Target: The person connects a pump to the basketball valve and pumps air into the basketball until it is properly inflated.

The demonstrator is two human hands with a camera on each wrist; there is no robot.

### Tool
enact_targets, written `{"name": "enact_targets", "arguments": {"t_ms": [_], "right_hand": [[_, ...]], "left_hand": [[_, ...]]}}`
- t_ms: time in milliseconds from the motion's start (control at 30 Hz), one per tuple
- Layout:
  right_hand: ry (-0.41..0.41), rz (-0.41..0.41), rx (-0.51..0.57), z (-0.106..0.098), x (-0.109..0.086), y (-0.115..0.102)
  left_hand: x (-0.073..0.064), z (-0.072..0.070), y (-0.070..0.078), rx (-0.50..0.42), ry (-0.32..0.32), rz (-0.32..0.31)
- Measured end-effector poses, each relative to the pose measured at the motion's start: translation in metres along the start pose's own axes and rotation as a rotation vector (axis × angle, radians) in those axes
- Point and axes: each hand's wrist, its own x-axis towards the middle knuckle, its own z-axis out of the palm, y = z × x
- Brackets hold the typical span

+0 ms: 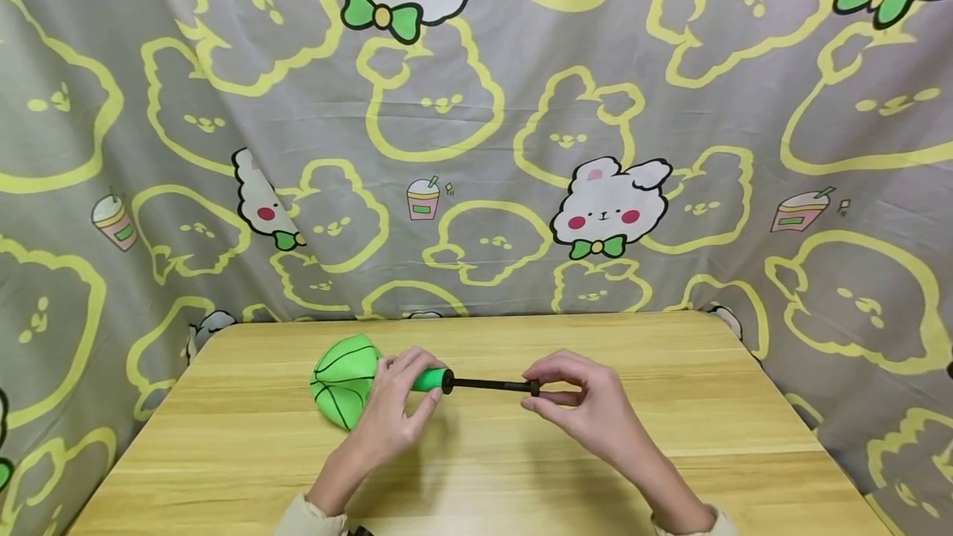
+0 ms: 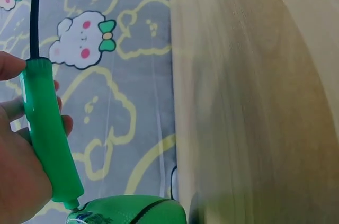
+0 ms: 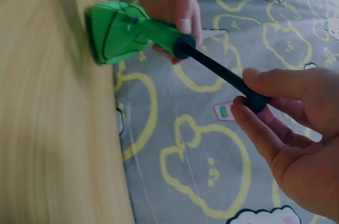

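A green hand pump (image 2: 47, 128) with a black rod is held level above the table, its rod drawn well out. My left hand (image 1: 395, 408) grips the green barrel, thumb in front and fingers behind. Between thumb and fingertips, my right hand (image 1: 584, 395) pinches the black knob (image 3: 255, 101) at the rod's end. At the pump's other end is a partly deflated green ball (image 1: 346, 379) with black lines, sagging and creased. The pump's nozzle end (image 2: 71, 204) meets the ball in the left wrist view. In the head view my left hand hides that joint.
A wooden table (image 1: 476, 470) lies under both hands. Behind and at the sides hangs a grey curtain (image 1: 476, 180) printed with yellow outlines and white rabbits. The table's back edge runs close to this cloth.
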Motion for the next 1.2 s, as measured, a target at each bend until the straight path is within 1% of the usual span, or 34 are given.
{"name": "enact_targets", "arguments": {"t_ms": [233, 433, 567, 833, 967, 1200], "right_hand": [[0.014, -0.017, 0.004, 0.000, 0.000, 0.006], [0.024, -0.016, -0.006, 0.006, 0.000, 0.013], [0.030, -0.021, 0.006, 0.012, 0.000, 0.018], [0.054, -0.032, 0.020, 0.031, -0.004, 0.027], [0.076, -0.038, 0.016, 0.039, -0.006, 0.028], [0.107, -0.056, 0.039, 0.052, -0.007, 0.033]], "left_hand": [[0.000, 0.002, -0.001, 0.026, -0.005, -0.021], [-0.001, 0.005, -0.001, 0.023, -0.021, -0.023], [-0.002, 0.007, 0.000, 0.015, -0.030, -0.023], [-0.004, 0.009, 0.005, -0.043, -0.025, -0.048], [-0.005, 0.010, 0.009, -0.062, -0.050, -0.062], [-0.005, 0.017, 0.017, -0.095, -0.070, -0.054]]}}
